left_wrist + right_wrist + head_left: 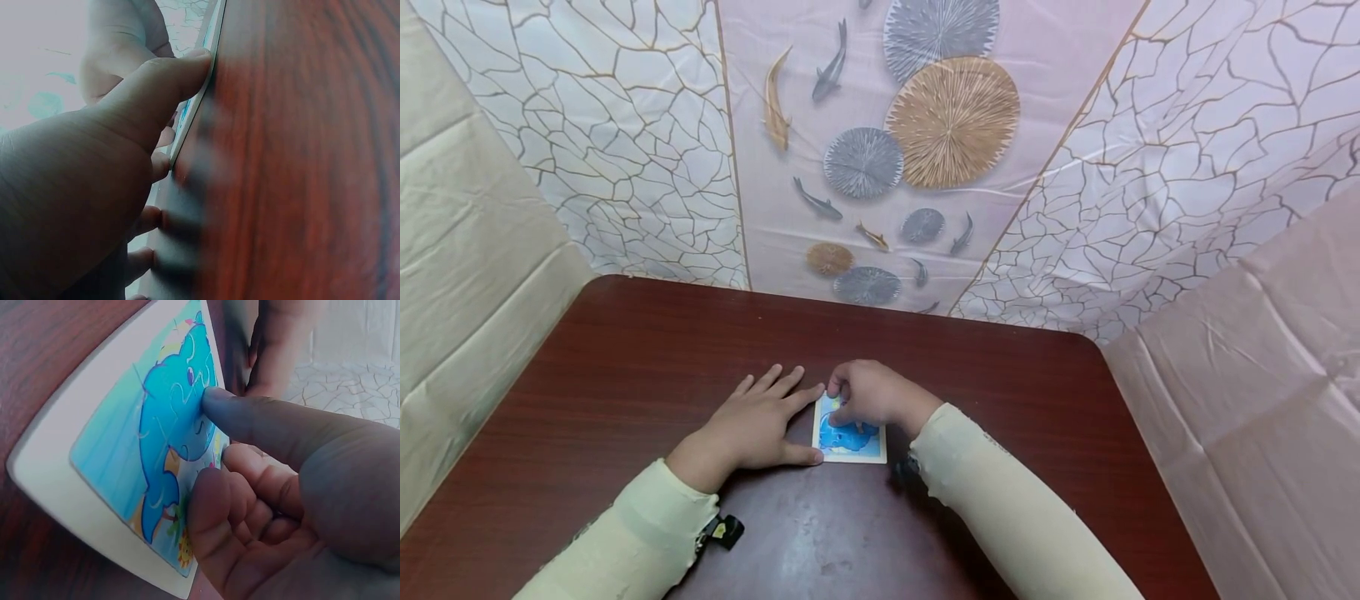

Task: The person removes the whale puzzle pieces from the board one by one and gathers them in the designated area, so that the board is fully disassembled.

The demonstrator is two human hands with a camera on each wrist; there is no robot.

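A small jigsaw puzzle (865,446) with a white border lies flat on the table. Its picture shows a blue dolphin (169,394) with cut lines across it. My left hand (756,429) rests beside it with fingers spread, thumb and index fingertip touching the left edge of the board. From the left wrist, the left thumb (194,65) lies along the board's rim. Over the puzzle, my right hand (880,396) presses its extended thumb (250,415) on the dolphin, while the other fingers bend near the board's edge. No loose piece shows in it.
The dark red-brown wooden table (647,358) surrounds the puzzle. Patterned cloth (865,242) with fish and round shapes hangs behind it, and plain pale cloth (1247,400) hangs at the sides. A black strap piece (726,531) sits at the left wrist.
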